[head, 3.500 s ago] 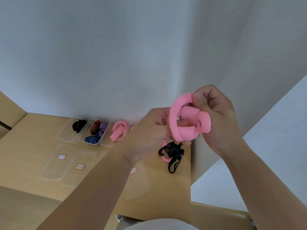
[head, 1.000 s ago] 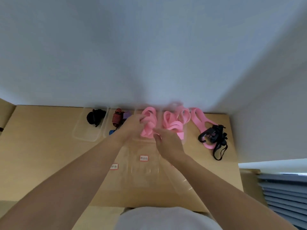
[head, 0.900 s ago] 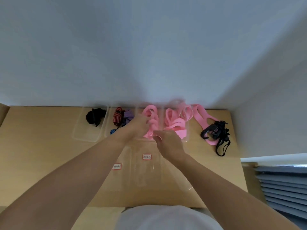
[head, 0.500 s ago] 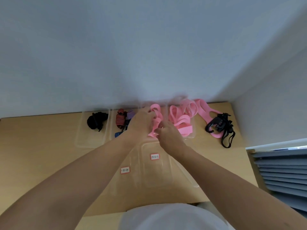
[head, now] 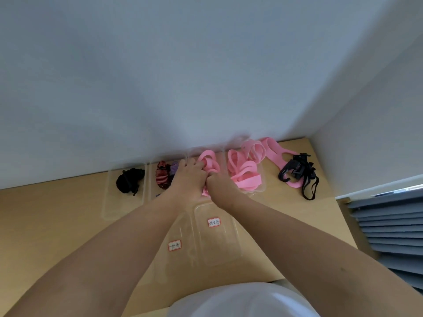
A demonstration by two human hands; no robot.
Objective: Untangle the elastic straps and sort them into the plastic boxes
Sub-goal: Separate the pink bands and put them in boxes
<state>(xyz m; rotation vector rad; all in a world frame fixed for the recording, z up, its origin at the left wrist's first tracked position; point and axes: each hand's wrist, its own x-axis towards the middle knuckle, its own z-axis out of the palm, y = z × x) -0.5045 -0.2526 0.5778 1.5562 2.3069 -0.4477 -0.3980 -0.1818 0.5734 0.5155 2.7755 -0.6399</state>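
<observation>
My left hand (head: 188, 179) and my right hand (head: 220, 187) meet over a clear plastic box (head: 191, 156) at the back of the desk, both holding a looped pink strap (head: 209, 162) that lies in it. Their fingertips are hidden among the loops. To the right, another clear box (head: 262, 187) holds several pink straps (head: 246, 173). A pink strap tangled with black straps (head: 297, 171) lies loose on the desk at the far right.
A clear box with a black strap (head: 129, 180) and one with a red-striped, purple and blue strap (head: 163, 175) stand at the left. Two labelled clear lids (head: 214, 239) lie nearer me. A wall runs behind the desk; window blinds (head: 389, 225) at the right.
Earlier both hands held the pink strap up in the air. Since then they lowered it into the box, and in the last second they pressed closer together over it.
</observation>
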